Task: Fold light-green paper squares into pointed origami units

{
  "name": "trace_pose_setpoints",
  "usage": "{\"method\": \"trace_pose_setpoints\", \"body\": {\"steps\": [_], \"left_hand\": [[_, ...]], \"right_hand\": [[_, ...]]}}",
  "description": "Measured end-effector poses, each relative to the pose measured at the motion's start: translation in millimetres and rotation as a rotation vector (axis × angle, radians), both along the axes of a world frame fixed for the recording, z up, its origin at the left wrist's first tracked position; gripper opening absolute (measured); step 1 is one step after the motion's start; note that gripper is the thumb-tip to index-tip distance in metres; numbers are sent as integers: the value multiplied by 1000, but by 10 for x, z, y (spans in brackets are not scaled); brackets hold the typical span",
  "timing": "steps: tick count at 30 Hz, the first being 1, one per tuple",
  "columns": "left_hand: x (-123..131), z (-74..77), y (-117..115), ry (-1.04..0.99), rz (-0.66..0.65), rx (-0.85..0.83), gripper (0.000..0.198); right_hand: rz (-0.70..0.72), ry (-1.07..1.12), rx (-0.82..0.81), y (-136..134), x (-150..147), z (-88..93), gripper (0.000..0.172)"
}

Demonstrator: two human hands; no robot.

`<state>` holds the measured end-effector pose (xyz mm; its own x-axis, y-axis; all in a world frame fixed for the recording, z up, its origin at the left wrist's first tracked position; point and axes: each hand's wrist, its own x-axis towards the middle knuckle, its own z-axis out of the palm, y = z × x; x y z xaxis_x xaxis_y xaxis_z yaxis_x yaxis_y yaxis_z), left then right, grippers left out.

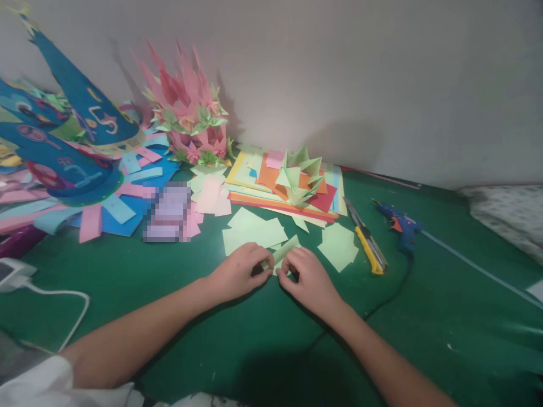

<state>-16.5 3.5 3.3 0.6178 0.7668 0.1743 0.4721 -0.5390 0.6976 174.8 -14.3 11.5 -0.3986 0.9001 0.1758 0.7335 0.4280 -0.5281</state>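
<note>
Both my hands meet at the middle of a green table (169, 316) over a small folded piece of pale green paper (285, 251). My left hand (238, 271) pinches its left end with curled fingers. My right hand (306, 278) presses and pinches its right end, fingers bent. More pale green paper squares (253, 230) lie just beyond the hands, and another pale green sheet (338, 246) lies to the right.
A stack of coloured paper (258, 186) with a green folded star (299, 175) sits behind. A yellow utility knife (368, 244) and a blue glue gun (399, 224) lie at right. Blue paper cones (63, 141), a pink paper crown (189, 107) and a white charger (12, 273) stand at left.
</note>
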Motion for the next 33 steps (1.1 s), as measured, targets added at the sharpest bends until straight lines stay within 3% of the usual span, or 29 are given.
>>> {"method": "trace_pose_setpoints", "body": {"steps": [26, 30, 33], "left_hand": [[17, -21, -12, -6, 31, -16, 20], [19, 21, -10, 17, 3, -11, 14], [23, 26, -11, -15, 5, -41, 18]], "right_hand": [[-20, -5, -66, 27, -13, 7, 22], [6, 35, -87, 38, 26, 10, 12], [101, 96, -98, 40, 89, -13, 5]]}}
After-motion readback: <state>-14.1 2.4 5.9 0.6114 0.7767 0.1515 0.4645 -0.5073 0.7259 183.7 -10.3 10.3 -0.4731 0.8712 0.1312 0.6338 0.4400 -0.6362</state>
